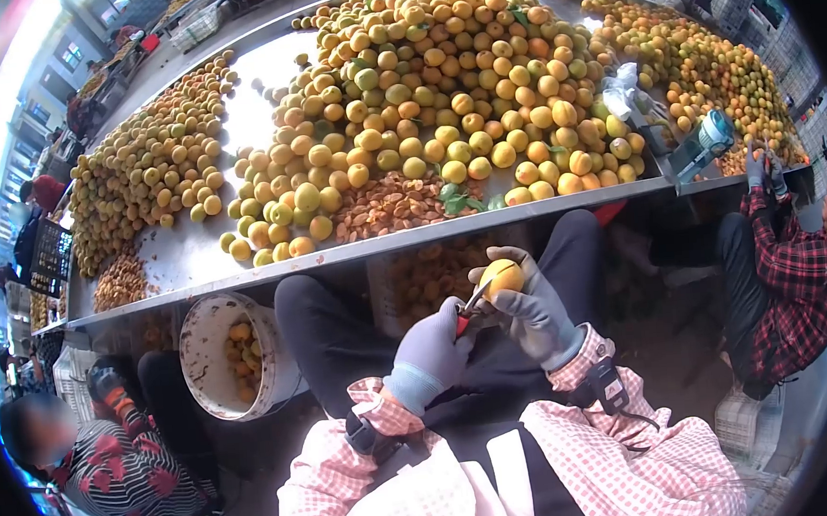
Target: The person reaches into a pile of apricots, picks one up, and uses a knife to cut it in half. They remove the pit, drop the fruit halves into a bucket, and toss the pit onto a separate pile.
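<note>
My left hand, in a grey glove, is closed around a small knife with a red handle. Its metal blade points up and right, touching a yellow apricot. Gripping that apricot is my gloved right hand, its fingers curled around the fruit. Both hands are close together above my lap, in front of the metal table edge. Beyond them, on the table, rises a large heap of apricots. A pile of brown apricot pits lies at the near edge, with green leaves beside it.
A white bucket with apricot pieces stands left of my knees. Under the table, a crate holds more fruit. A blue-lidded bottle is at the table's right corner. Co-workers sit at left and right.
</note>
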Demonstrator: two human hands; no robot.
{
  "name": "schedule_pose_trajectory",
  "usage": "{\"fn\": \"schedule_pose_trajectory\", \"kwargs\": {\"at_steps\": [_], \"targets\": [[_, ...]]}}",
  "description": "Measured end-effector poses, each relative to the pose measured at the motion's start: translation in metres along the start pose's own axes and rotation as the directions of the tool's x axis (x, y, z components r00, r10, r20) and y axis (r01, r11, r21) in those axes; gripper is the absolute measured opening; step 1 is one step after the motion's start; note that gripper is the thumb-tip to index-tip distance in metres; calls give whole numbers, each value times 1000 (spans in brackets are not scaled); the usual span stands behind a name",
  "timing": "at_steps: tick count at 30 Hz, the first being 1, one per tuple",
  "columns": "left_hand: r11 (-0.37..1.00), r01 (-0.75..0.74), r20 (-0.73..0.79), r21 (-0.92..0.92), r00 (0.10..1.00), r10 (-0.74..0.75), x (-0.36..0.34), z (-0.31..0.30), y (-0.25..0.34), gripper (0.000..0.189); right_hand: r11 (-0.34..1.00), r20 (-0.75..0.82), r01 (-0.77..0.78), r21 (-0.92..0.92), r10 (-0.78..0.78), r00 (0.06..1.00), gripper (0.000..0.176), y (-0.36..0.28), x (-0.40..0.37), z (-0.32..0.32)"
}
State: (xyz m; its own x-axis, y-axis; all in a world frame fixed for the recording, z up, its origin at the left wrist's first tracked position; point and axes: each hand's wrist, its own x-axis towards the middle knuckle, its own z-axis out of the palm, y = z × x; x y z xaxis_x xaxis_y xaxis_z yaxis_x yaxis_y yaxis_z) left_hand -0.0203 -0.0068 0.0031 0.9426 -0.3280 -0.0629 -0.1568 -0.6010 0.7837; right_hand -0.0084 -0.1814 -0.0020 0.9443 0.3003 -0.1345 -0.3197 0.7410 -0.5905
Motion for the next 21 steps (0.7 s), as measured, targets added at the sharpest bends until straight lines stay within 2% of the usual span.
{"fn": "schedule_pose_trajectory", "kwargs": {"at_steps": [1, 2, 4, 6, 7, 9, 10, 11, 12, 13, 16, 17, 18, 20, 21], "targets": [[996, 7, 32, 84, 999, -10, 1, -2, -1, 25, 988, -8, -9, -154, 8, 1000, 57, -3, 2, -1], [997, 6, 32, 83, 999, -9, 2, -2, -1, 25, 952, -17, -18, -306, 13, 1000, 57, -6, 4, -1], [992, 52, -2, 113, 999, -52, 4, 1, 2, 26, 954, 1, -4, -298, 4, 1000, 54, -4, 5, -3], [994, 36, -19, 99, 999, -34, 4, 6, 4, 26, 997, -30, 74, 8, -74, 997, 53, 6, 3, 6], [996, 28, -39, 86, 999, -25, 4, 8, 3, 26, 998, -28, 69, 4, -69, 997, 53, 11, 3, 8], [996, 29, -53, 85, 998, -24, 5, 12, -1, 25, 970, -55, 32, 239, -20, 998, 53, 23, 3, 9], [996, 23, -65, 86, 998, -17, 6, 12, -3, 25, 970, -53, 30, 241, -18, 998, 53, 24, 5, 6], [996, 25, -65, 87, 998, -20, 6, 9, -3, 25, 999, -23, 28, 34, -27, 999, 50, 23, 7, -1], [990, 38, -33, 136, 999, -34, 6, 6, -5, 25, 984, 9, 31, -174, -30, 1000, 48, 20, 8, -5], [982, 48, -2, 184, 999, -48, 5, 3, -6, 25, 939, -10, -30, -343, 28, 1000, 46, 12, 6, -4], [983, 78, -52, 164, 996, -70, 7, 9, -1, 25, 913, -22, 40, -407, -53, 998, 48, 17, 5, -1], [984, 74, -52, 161, 996, -67, 8, 9, 0, 25, 958, -120, -19, -285, -16, 993, 50, 18, 2, 6], [980, 77, -68, 185, 996, -65, 8, 8, 1, 25, 957, -121, -20, -289, -16, 993, 50, 24, 4, 6], [973, 82, -87, 215, 994, -64, 9, 4, -1, 24, 983, -106, 101, -153, -118, 987, 52, 36, 12, 0], [967, 78, -81, 241, 995, -60, 9, 2, -4, 25, 915, -24, 107, -389, -127, 992, 53, 28, 10, -6]]}}
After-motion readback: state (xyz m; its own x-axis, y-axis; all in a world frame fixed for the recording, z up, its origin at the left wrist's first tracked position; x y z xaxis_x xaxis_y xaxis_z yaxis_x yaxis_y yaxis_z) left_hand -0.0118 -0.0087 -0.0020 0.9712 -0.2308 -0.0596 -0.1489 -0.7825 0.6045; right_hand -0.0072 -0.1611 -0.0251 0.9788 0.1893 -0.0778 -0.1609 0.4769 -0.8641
